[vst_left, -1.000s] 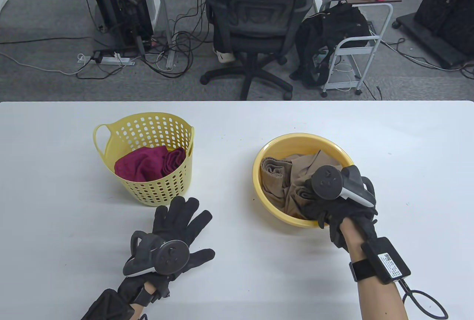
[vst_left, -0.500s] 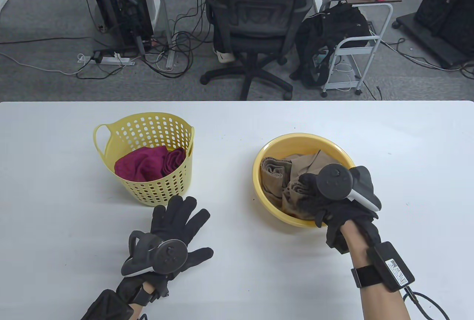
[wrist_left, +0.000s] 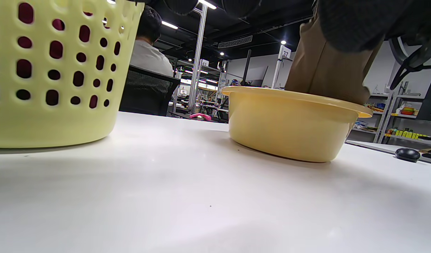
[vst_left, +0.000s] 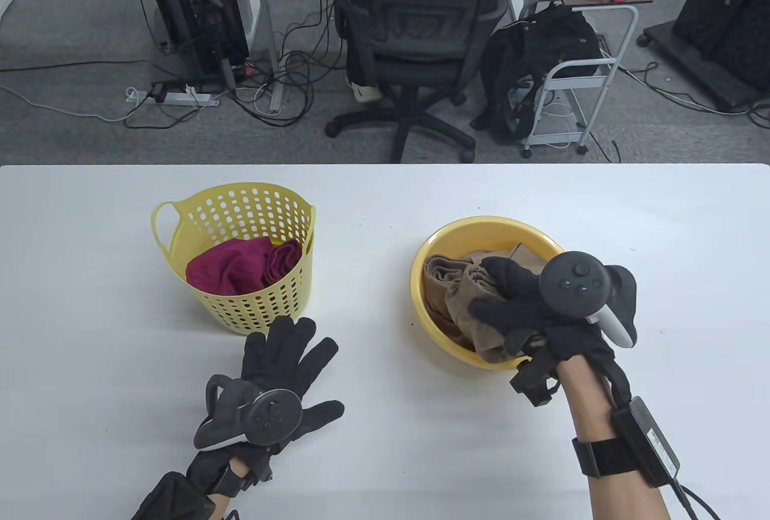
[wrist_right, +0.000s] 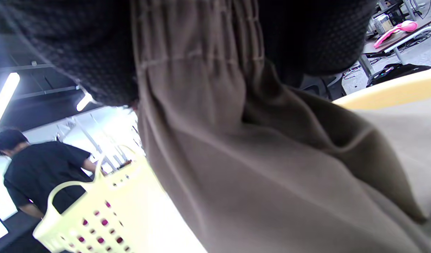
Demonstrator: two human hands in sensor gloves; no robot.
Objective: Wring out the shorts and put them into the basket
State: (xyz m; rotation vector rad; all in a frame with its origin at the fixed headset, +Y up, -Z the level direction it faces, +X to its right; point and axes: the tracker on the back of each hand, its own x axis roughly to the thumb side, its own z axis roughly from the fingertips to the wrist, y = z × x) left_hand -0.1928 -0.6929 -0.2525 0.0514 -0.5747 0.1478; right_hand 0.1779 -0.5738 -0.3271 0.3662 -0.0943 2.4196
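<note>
Tan shorts (vst_left: 460,297) lie bunched in a yellow basin (vst_left: 475,232) right of the table's centre. My right hand (vst_left: 511,309) grips a fold of them and has it raised above the basin's near rim; the cloth fills the right wrist view (wrist_right: 257,168) and rises out of the basin in the left wrist view (wrist_left: 324,70). A perforated yellow basket (vst_left: 252,201) stands at the left with a maroon cloth (vst_left: 240,267) inside. My left hand (vst_left: 289,357) lies flat on the table in front of the basket, fingers spread, holding nothing.
The white table (vst_left: 385,460) stretches across the view. Behind its far edge stand an office chair (vst_left: 415,32), a cart with a black bag (vst_left: 541,62) and floor cables. A person in black (wrist_right: 36,175) shows in the right wrist view.
My right hand has closed on the shorts and lifted them up and toward the basin's near side. The left hand has barely shifted.
</note>
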